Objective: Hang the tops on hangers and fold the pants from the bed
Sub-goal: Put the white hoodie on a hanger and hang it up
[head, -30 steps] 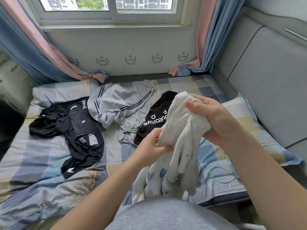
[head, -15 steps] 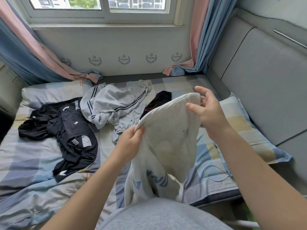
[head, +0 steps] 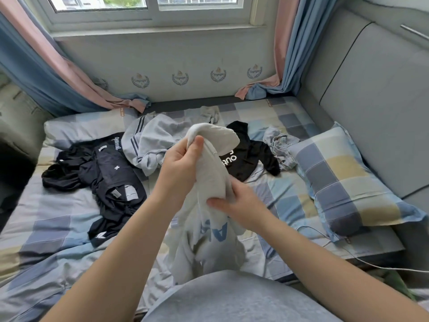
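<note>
I hold a white top (head: 216, 168) with blue lettering up over the bed (head: 46, 219). My left hand (head: 180, 162) pinches its upper edge between thumb and fingers. Lower down, my right hand (head: 236, 205) grips the bunched cloth, and the rest hangs to my lap. Behind it on the bed lie a grey garment with dark stripes (head: 153, 140), a black top with white letters (head: 248, 156), dark clothes (head: 109, 180) at the left and a small crumpled grey piece (head: 279, 145). No hanger is in view.
A checked pillow (head: 343, 182) lies at the right against the grey padded headboard (head: 376, 94). A white cable (head: 362, 259) trails over the bed's near right edge. Curtains (head: 34, 73) hang at both sides of the window, their ends resting on the bed's far edge.
My right hand let go of the top's upper edge and came down to grip it lower. My left hand rose to the top edge. The spread cloth is now bunched.
</note>
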Action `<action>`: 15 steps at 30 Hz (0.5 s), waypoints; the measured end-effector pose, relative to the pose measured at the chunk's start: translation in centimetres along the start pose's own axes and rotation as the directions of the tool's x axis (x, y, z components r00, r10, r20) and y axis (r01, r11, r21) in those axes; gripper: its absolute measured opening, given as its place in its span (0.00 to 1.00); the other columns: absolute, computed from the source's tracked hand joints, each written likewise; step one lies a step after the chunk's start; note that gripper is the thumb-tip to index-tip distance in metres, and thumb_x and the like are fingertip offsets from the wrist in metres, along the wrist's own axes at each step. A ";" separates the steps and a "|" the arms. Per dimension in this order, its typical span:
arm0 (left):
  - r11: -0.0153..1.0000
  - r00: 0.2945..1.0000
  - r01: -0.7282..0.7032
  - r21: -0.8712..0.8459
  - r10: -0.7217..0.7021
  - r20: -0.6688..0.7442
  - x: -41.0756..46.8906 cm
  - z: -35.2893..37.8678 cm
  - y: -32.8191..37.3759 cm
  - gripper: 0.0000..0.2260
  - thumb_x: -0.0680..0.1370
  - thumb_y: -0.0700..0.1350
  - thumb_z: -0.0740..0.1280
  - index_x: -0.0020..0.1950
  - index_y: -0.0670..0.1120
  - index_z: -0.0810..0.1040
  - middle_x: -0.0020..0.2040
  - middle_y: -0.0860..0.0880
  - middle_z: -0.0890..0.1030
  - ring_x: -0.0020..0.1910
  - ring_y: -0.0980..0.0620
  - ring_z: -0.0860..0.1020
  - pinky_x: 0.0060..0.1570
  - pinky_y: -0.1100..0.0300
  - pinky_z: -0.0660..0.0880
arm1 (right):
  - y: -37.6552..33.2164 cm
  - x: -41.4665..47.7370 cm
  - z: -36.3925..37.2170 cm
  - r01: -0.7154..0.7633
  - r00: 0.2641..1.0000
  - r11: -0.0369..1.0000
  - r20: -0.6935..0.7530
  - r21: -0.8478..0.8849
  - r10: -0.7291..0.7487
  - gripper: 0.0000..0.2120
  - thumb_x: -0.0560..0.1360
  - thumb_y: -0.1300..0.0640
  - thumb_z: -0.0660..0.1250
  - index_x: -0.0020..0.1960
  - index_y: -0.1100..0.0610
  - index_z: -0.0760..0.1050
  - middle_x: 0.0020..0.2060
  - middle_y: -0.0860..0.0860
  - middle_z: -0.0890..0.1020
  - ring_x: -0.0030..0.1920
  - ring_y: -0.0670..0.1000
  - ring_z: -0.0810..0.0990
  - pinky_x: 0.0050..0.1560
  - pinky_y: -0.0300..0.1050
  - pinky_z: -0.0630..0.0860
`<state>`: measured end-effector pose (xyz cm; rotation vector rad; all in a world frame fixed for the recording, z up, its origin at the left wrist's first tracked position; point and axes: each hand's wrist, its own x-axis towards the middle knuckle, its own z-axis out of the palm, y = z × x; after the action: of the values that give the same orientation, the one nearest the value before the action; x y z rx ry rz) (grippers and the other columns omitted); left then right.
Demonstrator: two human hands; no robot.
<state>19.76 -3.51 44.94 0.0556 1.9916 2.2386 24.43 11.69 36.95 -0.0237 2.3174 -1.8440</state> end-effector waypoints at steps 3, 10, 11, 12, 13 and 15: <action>0.996 1.000 -0.016 -0.090 0.016 -0.002 0.0 -0.2 0.9 0.11 0.80 0.53 0.64 0.49 0.46 0.80 0.47 0.41 0.77 0.48 0.43 0.76 0.51 0.41 0.75 | 3.4 0.7 0.5 -0.143 0.989 0.973 -0.066 -0.181 0.133 0.07 0.72 0.51 0.73 0.47 0.42 0.77 0.42 0.42 0.83 0.44 0.44 0.81 0.38 0.33 0.74; 0.988 0.997 -0.019 -0.150 0.009 -0.072 1.7 -2.4 0.0 0.10 0.84 0.49 0.62 0.53 0.48 0.81 0.48 0.47 0.84 0.50 0.47 0.83 0.52 0.45 0.82 | 8.8 1.2 -3.1 -0.369 0.930 0.839 -0.154 -0.399 0.335 0.08 0.77 0.54 0.69 0.42 0.57 0.78 0.35 0.53 0.78 0.38 0.52 0.75 0.36 0.46 0.66; 0.987 0.998 -0.006 -0.158 -0.005 -0.067 2.0 -2.6 -0.5 0.09 0.84 0.48 0.62 0.54 0.47 0.80 0.49 0.47 0.84 0.51 0.46 0.83 0.52 0.47 0.82 | 8.7 1.4 -3.6 -0.374 0.927 0.852 -0.157 -0.366 0.339 0.10 0.77 0.56 0.69 0.38 0.56 0.76 0.33 0.52 0.77 0.36 0.51 0.73 0.37 0.47 0.65; 0.988 0.998 0.010 -0.156 -0.019 -0.058 2.3 -2.8 -1.0 0.08 0.84 0.46 0.61 0.54 0.46 0.80 0.50 0.46 0.84 0.52 0.46 0.83 0.52 0.49 0.81 | 8.6 1.6 -4.0 -0.376 0.926 0.867 -0.171 -0.326 0.337 0.13 0.77 0.58 0.69 0.35 0.55 0.74 0.31 0.51 0.75 0.35 0.51 0.72 0.37 0.47 0.66; 0.990 0.998 0.028 -0.138 -0.035 -0.046 2.6 -3.0 -1.5 0.07 0.84 0.45 0.61 0.55 0.46 0.79 0.52 0.45 0.84 0.53 0.46 0.83 0.51 0.50 0.81 | 8.3 1.8 -4.3 -0.373 0.925 0.885 -0.192 -0.280 0.329 0.14 0.77 0.61 0.68 0.33 0.56 0.73 0.29 0.50 0.74 0.34 0.51 0.71 0.37 0.47 0.66; 0.996 0.996 0.080 -0.044 -0.081 -0.024 3.0 -3.4 -2.6 0.07 0.84 0.42 0.63 0.58 0.47 0.79 0.55 0.45 0.83 0.54 0.48 0.83 0.52 0.53 0.81 | 7.5 2.1 -4.8 -0.348 0.922 0.924 -0.236 -0.156 0.307 0.10 0.77 0.65 0.65 0.37 0.61 0.75 0.29 0.51 0.75 0.33 0.51 0.73 0.36 0.47 0.70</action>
<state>16.56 -6.16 41.74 -0.0570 1.9214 2.2422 22.39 17.81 30.50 0.5260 2.4442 -1.5117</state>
